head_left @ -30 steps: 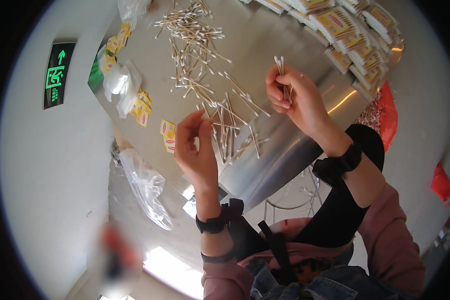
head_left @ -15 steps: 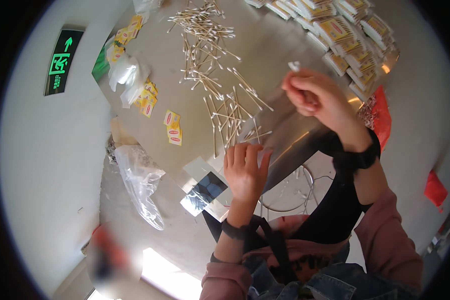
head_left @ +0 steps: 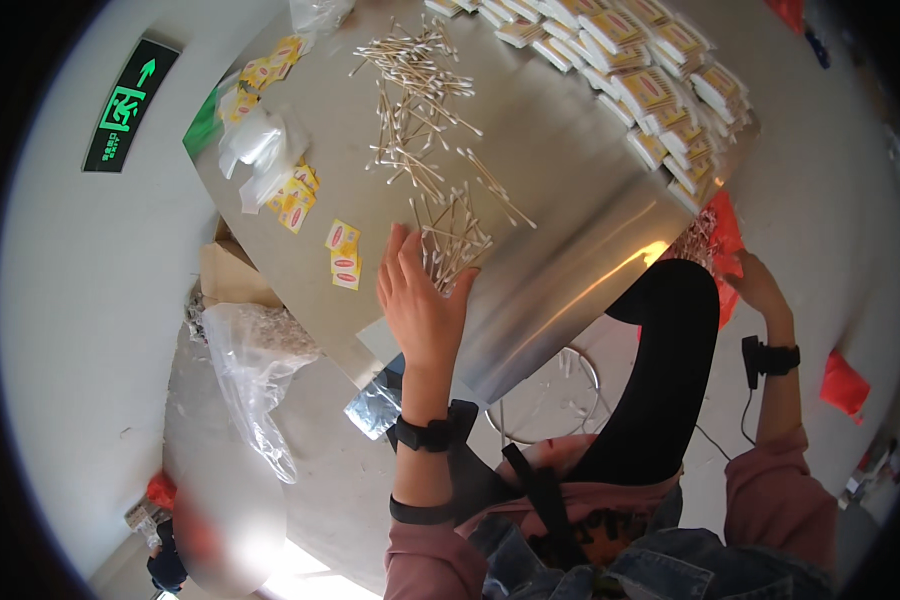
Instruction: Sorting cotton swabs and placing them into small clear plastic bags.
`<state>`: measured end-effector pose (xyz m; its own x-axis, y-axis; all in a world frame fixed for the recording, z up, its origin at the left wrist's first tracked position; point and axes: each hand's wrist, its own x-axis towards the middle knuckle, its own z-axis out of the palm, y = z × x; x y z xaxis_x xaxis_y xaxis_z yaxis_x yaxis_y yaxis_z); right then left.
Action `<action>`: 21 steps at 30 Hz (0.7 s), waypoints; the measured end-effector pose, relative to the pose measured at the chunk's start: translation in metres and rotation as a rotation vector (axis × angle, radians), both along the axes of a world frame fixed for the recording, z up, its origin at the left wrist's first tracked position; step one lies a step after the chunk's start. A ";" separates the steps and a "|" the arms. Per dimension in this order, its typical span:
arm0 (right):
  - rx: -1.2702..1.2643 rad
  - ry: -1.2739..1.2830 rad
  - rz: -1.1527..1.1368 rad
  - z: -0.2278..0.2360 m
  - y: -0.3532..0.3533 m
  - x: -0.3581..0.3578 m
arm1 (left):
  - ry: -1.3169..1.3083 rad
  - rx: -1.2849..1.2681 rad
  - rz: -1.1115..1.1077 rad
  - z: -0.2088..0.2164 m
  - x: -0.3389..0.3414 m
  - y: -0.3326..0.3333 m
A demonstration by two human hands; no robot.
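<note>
My left hand (head_left: pixel 422 300) rests on the metal tabletop at the near end of loose cotton swabs (head_left: pixel 457 235). Its fingers are stretched out and its thumb is spread, with swab ends between them; it grips nothing. More cotton swabs (head_left: pixel 410 75) lie in a messy heap farther back. Off the table's right edge, my right hand (head_left: pixel 762 288) is at a red plastic bag (head_left: pixel 732 240) that holds many small thin pieces. The fingers there look apart, and I see nothing held in them. Small yellow-and-white cards (head_left: pixel 344 255) lie left of my left hand.
Many flat swab packs (head_left: pixel 645 90) are piled at the back right. Clear plastic bags (head_left: pixel 260 145) and more yellow cards (head_left: pixel 295 200) lie on the left. A cardboard box (head_left: pixel 235 275) and a clear bag (head_left: pixel 255 370) stand below the left edge. A round metal stool frame (head_left: pixel 592 385) is underneath.
My right hand, earlier pinched around something small and white above the table, has moved right and down to the red bag. My left hand has shifted left and forward against the swabs.
</note>
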<state>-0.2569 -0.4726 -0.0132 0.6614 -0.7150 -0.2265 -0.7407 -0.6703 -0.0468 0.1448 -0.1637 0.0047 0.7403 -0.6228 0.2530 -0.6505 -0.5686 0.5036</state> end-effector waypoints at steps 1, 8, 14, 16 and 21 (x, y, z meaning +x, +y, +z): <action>0.002 0.000 0.004 0.011 0.004 0.016 | 0.039 -0.008 -0.035 -0.002 0.003 0.000; 0.809 -0.816 -0.015 0.097 0.079 0.249 | 0.060 -0.044 -0.141 -0.009 0.023 -0.002; 0.269 -0.746 0.225 0.023 0.116 0.337 | 0.033 -0.154 -0.160 -0.016 0.011 -0.010; 0.256 -0.763 0.244 0.016 0.125 0.343 | 0.025 -0.154 -0.153 -0.015 0.011 -0.006; 0.305 -0.821 0.243 -0.006 0.121 0.343 | 0.039 -0.181 -0.147 -0.019 0.005 0.003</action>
<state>0.0863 -0.3518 -0.0197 0.8232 -0.5209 0.2258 -0.2359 -0.6756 -0.6985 0.1496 -0.1610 -0.0143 0.6562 -0.6719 0.3435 -0.6976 -0.3668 0.6154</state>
